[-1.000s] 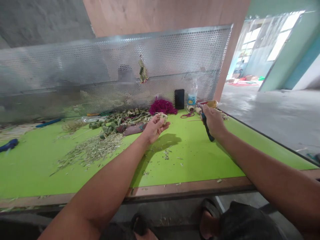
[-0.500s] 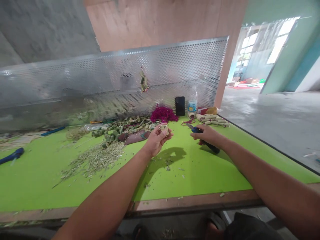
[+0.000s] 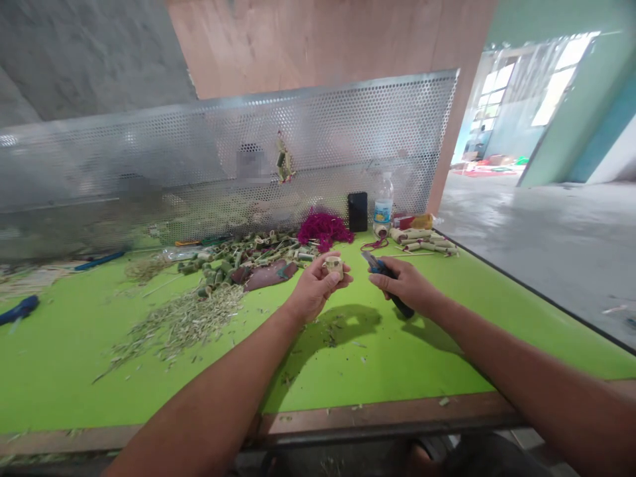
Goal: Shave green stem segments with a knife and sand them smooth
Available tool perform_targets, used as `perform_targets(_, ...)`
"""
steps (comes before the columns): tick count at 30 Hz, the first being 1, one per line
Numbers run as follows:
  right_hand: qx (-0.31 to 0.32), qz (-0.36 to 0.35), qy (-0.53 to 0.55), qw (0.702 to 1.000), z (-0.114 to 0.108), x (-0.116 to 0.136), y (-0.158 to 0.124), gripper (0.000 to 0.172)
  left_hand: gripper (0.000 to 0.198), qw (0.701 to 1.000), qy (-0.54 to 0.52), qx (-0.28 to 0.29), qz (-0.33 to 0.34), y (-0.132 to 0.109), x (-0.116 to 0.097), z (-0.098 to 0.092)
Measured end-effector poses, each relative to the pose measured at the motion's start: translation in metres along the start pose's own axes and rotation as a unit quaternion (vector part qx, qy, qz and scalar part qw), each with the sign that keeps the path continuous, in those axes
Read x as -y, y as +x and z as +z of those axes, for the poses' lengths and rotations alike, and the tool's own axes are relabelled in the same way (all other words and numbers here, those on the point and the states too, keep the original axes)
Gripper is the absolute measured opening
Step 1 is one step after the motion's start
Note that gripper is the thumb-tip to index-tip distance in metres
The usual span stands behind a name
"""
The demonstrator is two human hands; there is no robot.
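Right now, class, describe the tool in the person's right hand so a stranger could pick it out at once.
On the bright green workbench, find the person's right hand. It grips a small blue-and-black cutter, its tip toward the left hand; unlike the blue-handled tool lying at the bench's far left, this one is held.
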State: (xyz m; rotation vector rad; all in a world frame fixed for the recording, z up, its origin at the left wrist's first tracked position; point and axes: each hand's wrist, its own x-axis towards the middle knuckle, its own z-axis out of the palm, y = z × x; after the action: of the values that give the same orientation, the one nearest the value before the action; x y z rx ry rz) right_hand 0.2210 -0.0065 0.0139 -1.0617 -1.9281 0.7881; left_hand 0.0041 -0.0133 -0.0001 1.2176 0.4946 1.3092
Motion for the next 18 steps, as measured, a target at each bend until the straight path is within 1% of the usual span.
perform_targets(4, 0.005, -0.018, 0.008, 1.0, 0.004, 0.005, -0.004, 0.035, 0.058, 1.0, 0.001, 0.023, 0.004, -0.002, 0.002, 0.004)
perform_targets(8, -0.017, -0.033, 0.012, 0.999, 0.007, 0.01, -0.008, 0.041, 0.058, 1.0, 0.008, 0.026, 0.003, -0.003, 0.005, 0.004)
perform_targets(12, -0.038, -0.018, 0.035, 0.999, 0.014, 0.014, -0.011, 0.045, 0.057, 0.999, 0.025, 0.024, 0.003, -0.003, 0.007, 0.007)
perform_targets(15, -0.04, -0.006, 0.06, 0.997, 0.022, 0.015, -0.013, 0.041, 0.056, 0.998, 0.053, 0.024, 0.001, -0.004, 0.009, 0.012)
perform_targets(18, -0.032, 0.015, 0.094, 0.995, 0.029, 0.017, -0.014, 0.038, 0.054, 0.995, 0.094, 0.016, 0.017, -0.005, 0.01, 0.016)
